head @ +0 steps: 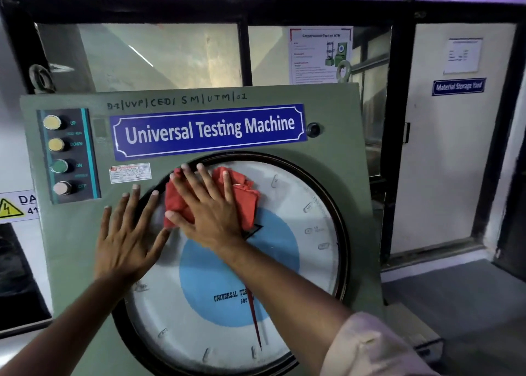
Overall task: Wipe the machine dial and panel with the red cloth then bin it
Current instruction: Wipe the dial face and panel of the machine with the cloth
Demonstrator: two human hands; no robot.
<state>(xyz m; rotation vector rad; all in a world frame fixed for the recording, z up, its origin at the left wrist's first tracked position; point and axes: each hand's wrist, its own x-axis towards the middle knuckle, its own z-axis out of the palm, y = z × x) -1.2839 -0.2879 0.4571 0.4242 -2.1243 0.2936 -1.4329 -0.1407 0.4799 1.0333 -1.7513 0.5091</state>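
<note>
A pale pink sleeve (370, 347) enters at the lower right corner, and the bare forearm beyond it reaches up across the dial (299, 290). The right hand (209, 212) lies flat with its fingers spread, pressing the red cloth (244, 196) against the glass in the upper left part of the dial face; the cloth is bunched under the palm and shows past the fingers on the right and beside the thumb on the left. The hand is not closed around the cloth, only pressed flat on it. The left hand (128, 242) is just beside it, also open and flat, fingers splayed, resting across the dial's black rim (343, 233) at its left edge, partly on the glass and partly on the green panel (71, 247); it holds nothing. The two hands are close, thumb near thumb, but apart. On the dial a red pointer (254, 324) hangs down over the light blue centre disc (216, 279). Above the dial, along the panel's upper edge, sits a blue nameplate (209, 131) reading "Universal Testing Machine". At the panel's upper left corner a dark strip (85, 153) carries four round push buttons in a column. Behind the machine stand black-framed windows (244, 51) with a paper notice (320, 54) stuck to the glass.
</note>
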